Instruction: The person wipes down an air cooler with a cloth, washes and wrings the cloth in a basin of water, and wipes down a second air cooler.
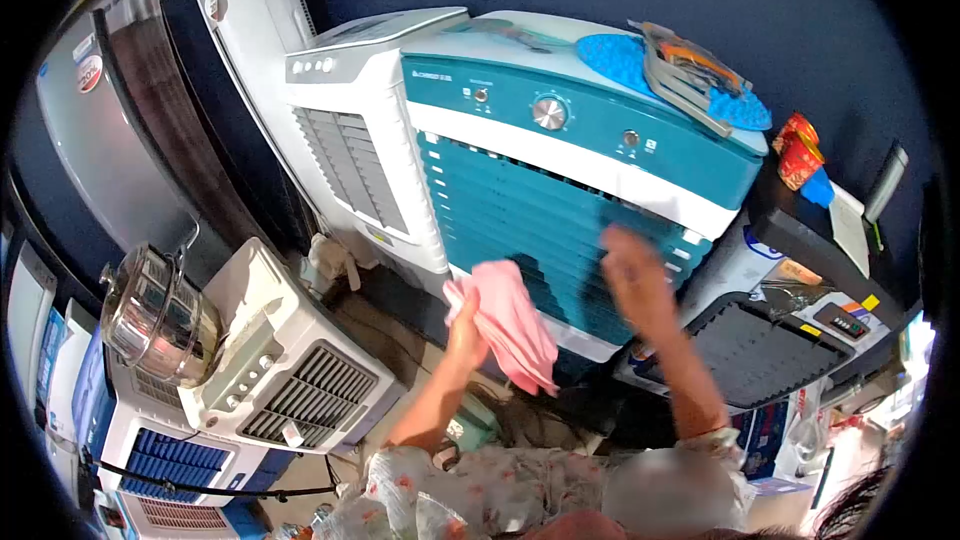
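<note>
At centre, a creased pale-pink cloth [508, 328] droops in folds, the left hand [466, 336] clamping its fingers on it; right of centre, the right hand [636, 278], fingers too blurred to tell, fronts a teal air cooler [490, 202].

Appliance shop being shown here, by look of it! Teal cooler [560, 185] spotted, white cooler [370, 130] set just beside it, black-fronted unit [765, 350] off to right. Over to left: cream cooler [300, 360], steel pot [160, 320] placed by it, blue-grilled cooler [175, 462] packed in near, at least four coolers counted. Farther left, fridge [105, 155] seen, round sticker [90, 73] stuck on door!
</note>
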`<act>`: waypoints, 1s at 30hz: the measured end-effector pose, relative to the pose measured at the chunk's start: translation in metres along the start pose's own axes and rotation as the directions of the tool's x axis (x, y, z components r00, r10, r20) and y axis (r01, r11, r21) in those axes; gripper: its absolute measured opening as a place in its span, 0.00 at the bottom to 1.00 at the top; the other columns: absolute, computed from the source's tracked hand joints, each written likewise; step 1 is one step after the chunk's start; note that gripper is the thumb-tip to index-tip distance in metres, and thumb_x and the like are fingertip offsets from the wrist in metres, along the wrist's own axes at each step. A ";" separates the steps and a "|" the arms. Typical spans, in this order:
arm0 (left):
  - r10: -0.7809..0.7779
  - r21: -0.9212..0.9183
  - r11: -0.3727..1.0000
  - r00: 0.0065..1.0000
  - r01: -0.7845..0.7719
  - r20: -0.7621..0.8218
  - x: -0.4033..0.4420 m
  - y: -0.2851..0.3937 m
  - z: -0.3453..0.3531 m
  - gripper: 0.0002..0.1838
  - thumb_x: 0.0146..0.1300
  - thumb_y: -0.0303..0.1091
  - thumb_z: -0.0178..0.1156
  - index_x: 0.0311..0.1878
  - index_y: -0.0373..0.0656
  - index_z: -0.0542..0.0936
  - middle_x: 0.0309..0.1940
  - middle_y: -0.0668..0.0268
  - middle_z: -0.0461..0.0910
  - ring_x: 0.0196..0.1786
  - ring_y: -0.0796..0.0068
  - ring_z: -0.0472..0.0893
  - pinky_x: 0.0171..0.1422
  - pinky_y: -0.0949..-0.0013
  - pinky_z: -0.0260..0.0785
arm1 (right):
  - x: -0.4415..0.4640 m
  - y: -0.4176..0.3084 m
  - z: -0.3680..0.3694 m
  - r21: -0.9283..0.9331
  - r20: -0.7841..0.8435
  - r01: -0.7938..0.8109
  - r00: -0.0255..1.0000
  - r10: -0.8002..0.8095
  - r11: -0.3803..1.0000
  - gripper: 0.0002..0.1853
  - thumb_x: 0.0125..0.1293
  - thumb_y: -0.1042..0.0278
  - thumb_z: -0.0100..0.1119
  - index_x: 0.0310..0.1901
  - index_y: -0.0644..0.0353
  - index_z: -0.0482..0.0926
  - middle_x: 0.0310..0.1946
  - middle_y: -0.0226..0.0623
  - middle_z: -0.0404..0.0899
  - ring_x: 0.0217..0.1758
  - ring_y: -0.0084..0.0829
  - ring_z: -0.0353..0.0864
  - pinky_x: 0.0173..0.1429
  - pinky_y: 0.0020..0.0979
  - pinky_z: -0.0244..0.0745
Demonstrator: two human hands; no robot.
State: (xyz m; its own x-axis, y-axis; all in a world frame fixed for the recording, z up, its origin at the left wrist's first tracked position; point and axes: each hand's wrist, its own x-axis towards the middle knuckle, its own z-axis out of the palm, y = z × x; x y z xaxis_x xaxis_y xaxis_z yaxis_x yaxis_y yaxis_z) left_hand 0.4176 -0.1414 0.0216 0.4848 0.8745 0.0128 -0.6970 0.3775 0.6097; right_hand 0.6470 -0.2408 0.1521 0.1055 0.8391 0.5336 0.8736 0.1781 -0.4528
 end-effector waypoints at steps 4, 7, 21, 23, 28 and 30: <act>0.158 0.536 0.842 0.920 0.063 -0.357 0.087 0.060 -0.016 0.38 0.61 0.55 0.55 0.57 0.25 0.68 0.49 0.56 0.73 0.48 0.69 0.73 0.51 0.66 0.66 | 0.087 -0.013 -0.100 -0.666 -0.435 0.126 0.735 -0.521 0.735 0.12 0.60 0.72 0.52 0.46 0.58 0.77 0.56 0.39 0.72 0.62 0.43 0.66 0.65 0.42 0.57; 0.470 0.778 0.578 0.880 -0.247 -0.069 0.166 0.082 -0.048 0.42 0.62 0.58 0.51 0.56 0.18 0.65 0.55 0.42 0.70 0.62 0.60 0.67 0.64 0.69 0.58 | 0.124 -0.008 -0.135 -0.821 -0.430 0.000 0.660 -0.617 0.571 0.13 0.63 0.68 0.50 0.49 0.56 0.76 0.58 0.35 0.69 0.64 0.40 0.63 0.66 0.41 0.54; 0.369 0.754 -0.362 0.659 -0.548 0.656 0.218 0.061 -0.013 0.34 0.50 0.27 0.54 0.64 0.36 0.60 0.60 0.43 0.62 0.64 0.43 0.60 0.70 0.52 0.49 | 0.153 0.111 -0.168 -0.016 -0.671 -0.024 0.741 0.007 1.000 0.20 0.71 0.57 0.41 0.53 0.61 0.74 0.52 0.38 0.75 0.57 0.30 0.71 0.63 0.29 0.61; 0.309 0.624 -0.490 0.548 -0.609 0.777 0.209 0.067 -0.002 0.31 0.50 0.27 0.52 0.61 0.35 0.62 0.56 0.41 0.66 0.62 0.41 0.63 0.68 0.51 0.52 | 0.154 0.113 -0.172 -0.045 -0.644 -0.112 0.763 0.057 0.993 0.19 0.71 0.57 0.42 0.53 0.60 0.75 0.50 0.38 0.76 0.56 0.30 0.72 0.62 0.28 0.61; 0.605 0.915 -0.244 0.686 -0.323 0.404 0.229 0.101 -0.021 0.30 0.46 0.29 0.58 0.57 0.35 0.68 0.57 0.42 0.65 0.61 0.42 0.63 0.68 0.54 0.53 | 0.153 0.104 -0.169 -0.153 -0.579 -0.220 0.810 0.093 0.963 0.19 0.70 0.56 0.43 0.50 0.61 0.76 0.48 0.38 0.77 0.53 0.30 0.73 0.59 0.27 0.62; 0.631 0.914 -0.165 0.673 -0.371 0.387 0.240 0.066 -0.029 0.32 0.45 0.28 0.58 0.59 0.35 0.67 0.59 0.42 0.63 0.63 0.42 0.62 0.70 0.53 0.51 | 0.152 0.096 -0.166 -0.139 -0.565 -0.249 0.815 0.130 0.958 0.20 0.70 0.55 0.43 0.50 0.61 0.76 0.47 0.38 0.78 0.53 0.30 0.73 0.60 0.27 0.62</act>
State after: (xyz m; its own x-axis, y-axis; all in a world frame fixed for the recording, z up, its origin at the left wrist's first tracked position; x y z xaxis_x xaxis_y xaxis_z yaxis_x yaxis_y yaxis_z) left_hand 0.4727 0.1023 0.0421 0.0908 0.7085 0.6999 0.4186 -0.6649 0.6187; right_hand 0.8255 -0.1812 0.3087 0.4682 0.4162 0.7794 0.8768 -0.1098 -0.4681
